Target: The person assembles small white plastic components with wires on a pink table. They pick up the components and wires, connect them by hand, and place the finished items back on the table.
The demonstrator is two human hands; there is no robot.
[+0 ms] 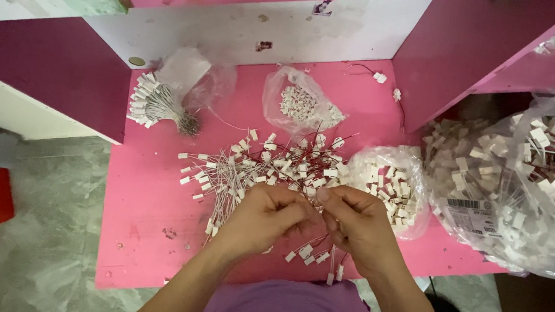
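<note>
**Pink desk, tiny connector leads**

Both hands meet over the pink desk (141, 231): left hand (263, 218) and right hand (354, 222) are curled nearly closed, fingertips pinching thin wire leads with small white plugs (311, 252) dangling below. I'd say keep the grip close to the plug so the wires don't tangle. A loose pile of red and white leads (269, 165) lies just beyond the knuckles.
</note>
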